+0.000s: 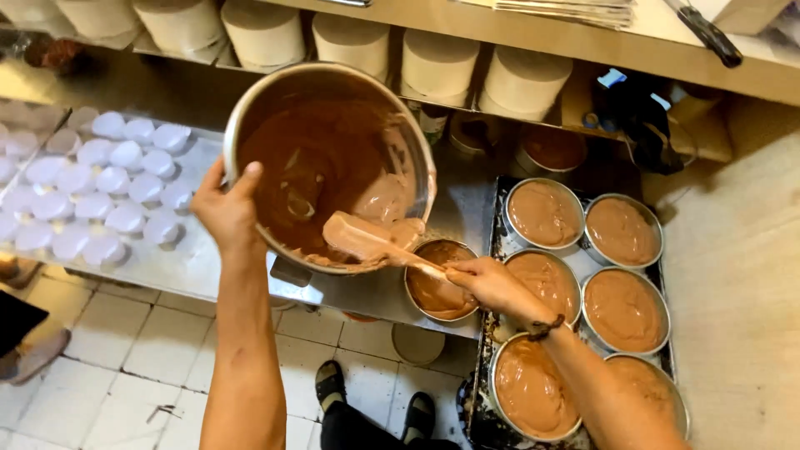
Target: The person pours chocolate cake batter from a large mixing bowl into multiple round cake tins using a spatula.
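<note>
Over the steel surface (200,258), near its front edge, left hand (227,210) is clamped on the rim of a big metal bowl (329,162), tipped w/ its mouth toward the camera. Right hand (492,283) is closed round a spatula (371,242), blade at the bowl's lip, pushing brown batter (317,167) toward a small round tin (437,283) just below. That tin looks approx. half full. Six tins (625,310) on the dark tray (492,417) at right are already filled. Bowl mostly scraped; batter smooth, glossy, thick, only a smear left.

1 mixing bowl (329,158), 1 spatula (371,242), 7 filled round tins (546,215).
</note>
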